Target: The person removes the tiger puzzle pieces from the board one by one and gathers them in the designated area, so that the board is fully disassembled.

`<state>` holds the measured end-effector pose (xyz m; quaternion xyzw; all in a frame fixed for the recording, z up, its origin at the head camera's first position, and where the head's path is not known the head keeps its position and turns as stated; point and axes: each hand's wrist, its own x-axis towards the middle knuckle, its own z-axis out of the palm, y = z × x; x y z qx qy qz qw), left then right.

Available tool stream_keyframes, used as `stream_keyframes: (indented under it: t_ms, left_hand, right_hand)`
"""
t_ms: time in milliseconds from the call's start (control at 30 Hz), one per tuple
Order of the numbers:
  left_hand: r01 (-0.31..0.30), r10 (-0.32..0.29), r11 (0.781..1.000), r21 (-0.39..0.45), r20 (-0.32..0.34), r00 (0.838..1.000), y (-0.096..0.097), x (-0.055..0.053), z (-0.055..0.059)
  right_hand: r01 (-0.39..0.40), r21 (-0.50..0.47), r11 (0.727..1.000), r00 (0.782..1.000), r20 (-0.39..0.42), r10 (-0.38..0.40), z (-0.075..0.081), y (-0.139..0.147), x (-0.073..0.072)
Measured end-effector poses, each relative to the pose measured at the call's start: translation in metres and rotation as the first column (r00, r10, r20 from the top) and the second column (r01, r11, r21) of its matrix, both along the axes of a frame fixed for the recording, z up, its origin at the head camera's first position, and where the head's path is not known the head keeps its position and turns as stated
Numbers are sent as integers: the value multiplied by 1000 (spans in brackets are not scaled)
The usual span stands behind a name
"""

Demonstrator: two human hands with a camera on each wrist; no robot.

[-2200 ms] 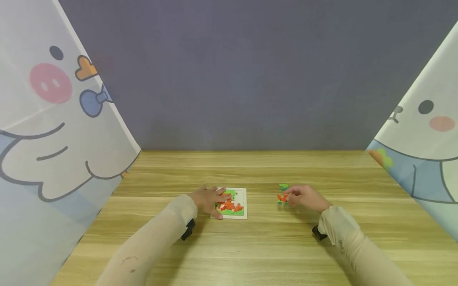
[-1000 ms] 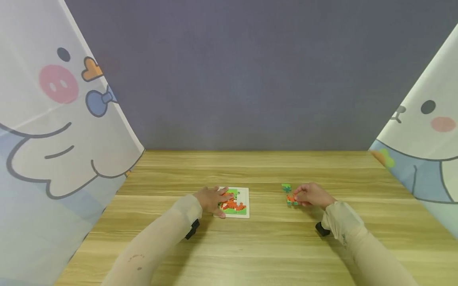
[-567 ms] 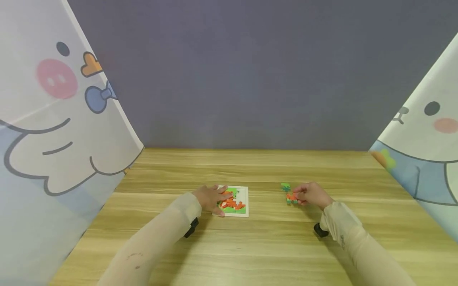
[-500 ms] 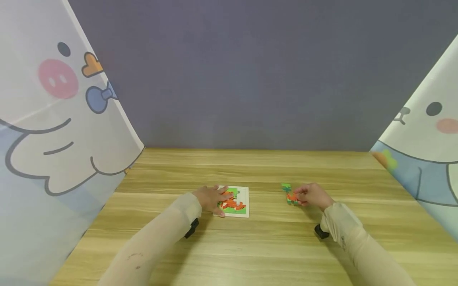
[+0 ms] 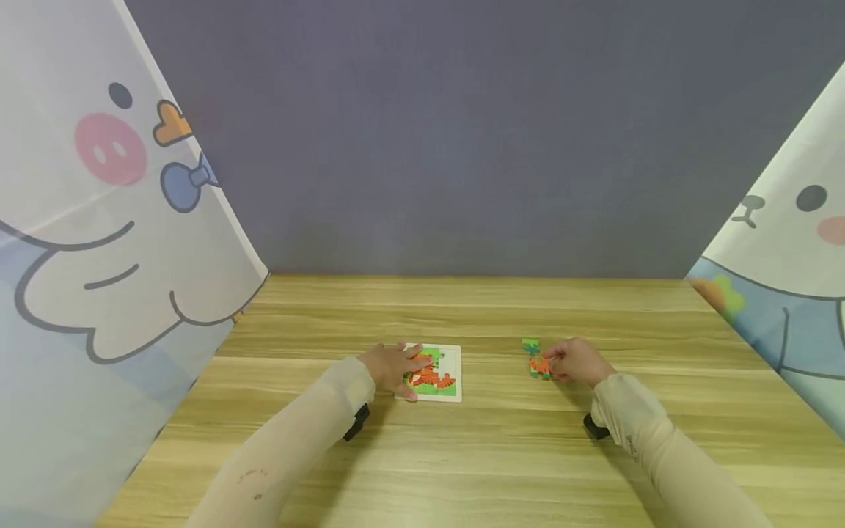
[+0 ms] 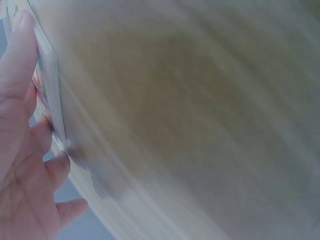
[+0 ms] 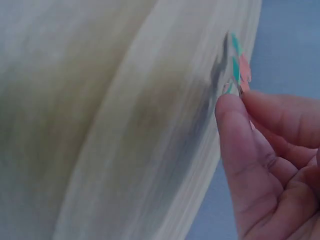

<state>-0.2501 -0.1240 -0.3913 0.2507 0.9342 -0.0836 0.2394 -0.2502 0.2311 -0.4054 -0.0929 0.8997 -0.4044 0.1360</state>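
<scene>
Orange-and-green jigsaw piece (image 5: 539, 367) pinched in right hand (image 5: 579, 361); left hand (image 5: 389, 367) on jigsaw tray (image 5: 458, 374)

Piece is to the right of the tray, well apart from it. Right thumb and forefinger pinch it by its right side; the right wrist view shows it edge-on, with a dark shadow alongside. Whether its lower edge touches the wooden tabletop (image 5: 422, 455): cannot tell.

Green jigsaw piece (image 5: 531, 347) lies just beyond the held one, flat on the wood. Whether the two touch is unclear.

Tray: square, white rim, flat on the tabletop. Inside, orange striped animal on green ground, partly assembled; bare white at the far right. Left fingers are spread and extended over its left part, thumb at the near rim, gripping nothing visible.

Both arms wear pale sleeves; the left sleeve (image 5: 277, 447) bears brown smudges. Black wrist device at each cuff.

Surroundings: plain grey backdrop (image 5: 422, 139) behind the far table edge; cartoon-printed white cloth, left cloth (image 5: 59, 308) and right cloth (image 5: 785, 242), flanking it.
</scene>
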Motion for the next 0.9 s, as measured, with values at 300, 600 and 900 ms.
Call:
stream_keyframes:
  t_ms: [300, 600, 900]
  left_hand:
    - [-4, 4, 1000, -9, -12, 1000, 1, 2, -1]
    - [13, -14, 1000, -21, -29, 999, -1, 0, -2]
    - [24, -24, 999, -21, -21, 999, -1, 1, -2]
  right_hand:
    - [-51, 116, 992, 998, -30, 55, 1, -2, -1]
    - [-100, 216, 971, 991, -71, 118, 0, -1, -8]
    - [-73, 240, 968, 987, -120, 104, 0, -6, -10]
